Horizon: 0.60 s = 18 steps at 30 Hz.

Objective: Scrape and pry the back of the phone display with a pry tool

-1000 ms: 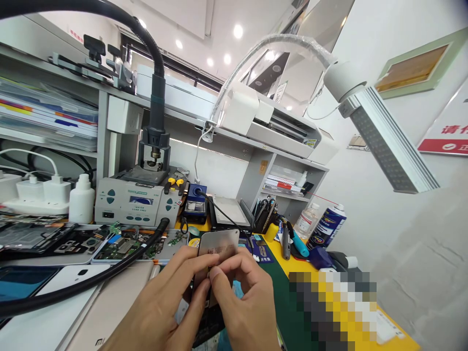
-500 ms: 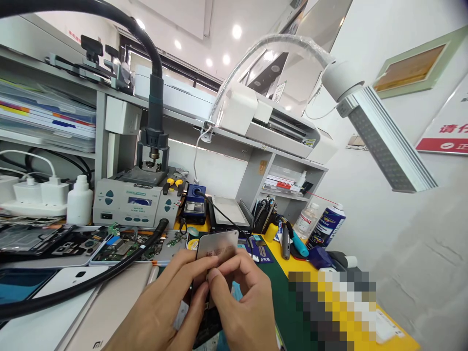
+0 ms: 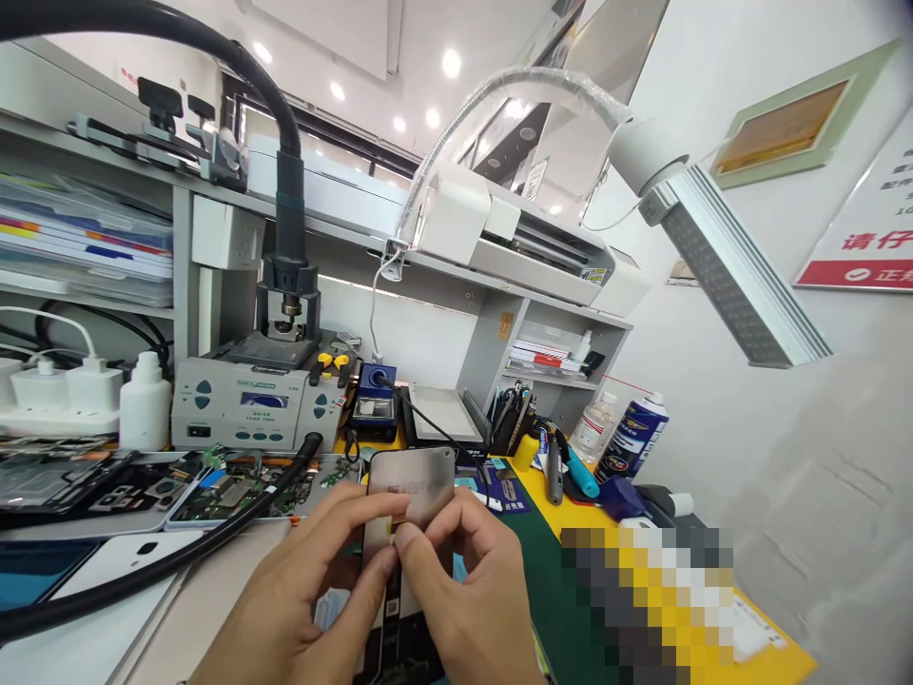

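Observation:
A phone screen [image 3: 420, 471] stands tilted up in front of me, its grey metal-looking back facing me and a small hole near its top right corner. My left hand [image 3: 306, 580] is closed at its left side, the thumb and fingertips near the middle of the back. My right hand [image 3: 475, 590] grips it from the right, its thumb pressed near a small flex cable [image 3: 399, 521]. Both sets of fingertips almost meet there and partly hide the cable. Below them the lower part of the panel is dark, with a narrow strip running down it.
A hot air station [image 3: 242, 409] stands at the back left, its black hose [image 3: 235, 538] curving across the bench. Opened phones and circuit boards [image 3: 242, 490] lie left. Beyond are a soldering iron holder [image 3: 375, 404], spray can [image 3: 631, 438] and lamp [image 3: 734, 257]. Green mat [image 3: 549, 571] lies right.
My left fingers have shifted slightly on the panel, and more of its back and the flex cable now shows. The whole view has moved a little, so things sit farther left.

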### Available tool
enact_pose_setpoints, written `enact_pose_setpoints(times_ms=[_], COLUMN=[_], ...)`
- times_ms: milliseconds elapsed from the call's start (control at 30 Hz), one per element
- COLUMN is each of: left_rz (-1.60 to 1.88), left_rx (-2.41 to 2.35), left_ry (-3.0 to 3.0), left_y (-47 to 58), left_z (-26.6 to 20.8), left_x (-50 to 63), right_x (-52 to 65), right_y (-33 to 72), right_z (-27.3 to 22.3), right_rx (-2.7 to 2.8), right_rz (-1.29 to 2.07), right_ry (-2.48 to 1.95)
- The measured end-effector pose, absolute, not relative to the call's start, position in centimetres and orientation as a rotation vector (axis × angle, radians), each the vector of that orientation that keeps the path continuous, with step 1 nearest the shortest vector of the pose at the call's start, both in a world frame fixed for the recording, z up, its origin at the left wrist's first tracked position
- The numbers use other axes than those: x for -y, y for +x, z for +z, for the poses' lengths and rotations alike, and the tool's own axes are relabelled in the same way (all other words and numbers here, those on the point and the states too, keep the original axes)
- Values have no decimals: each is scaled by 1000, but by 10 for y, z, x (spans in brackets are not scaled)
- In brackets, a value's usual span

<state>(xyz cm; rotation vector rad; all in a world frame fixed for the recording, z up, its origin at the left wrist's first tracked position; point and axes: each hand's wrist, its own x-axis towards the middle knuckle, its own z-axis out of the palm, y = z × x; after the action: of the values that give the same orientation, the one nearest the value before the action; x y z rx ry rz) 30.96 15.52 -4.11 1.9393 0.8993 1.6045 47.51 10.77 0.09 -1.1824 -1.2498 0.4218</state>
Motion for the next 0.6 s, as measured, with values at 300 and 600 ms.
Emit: enact_pose_setpoints(times_ms=[300,600], left_rz=[1313,1341], left_rx=[-748,-712], left_ry=[1555,1729], left_y=[298,296], left_z=[-48,-40], left_x=[-166,-166], right_x=[-99,-100], right_y=[476,476], right_z=[14,15], right_rx=[1250,1084], right_rz=[510,564], right_ry=[-1188,-1117])
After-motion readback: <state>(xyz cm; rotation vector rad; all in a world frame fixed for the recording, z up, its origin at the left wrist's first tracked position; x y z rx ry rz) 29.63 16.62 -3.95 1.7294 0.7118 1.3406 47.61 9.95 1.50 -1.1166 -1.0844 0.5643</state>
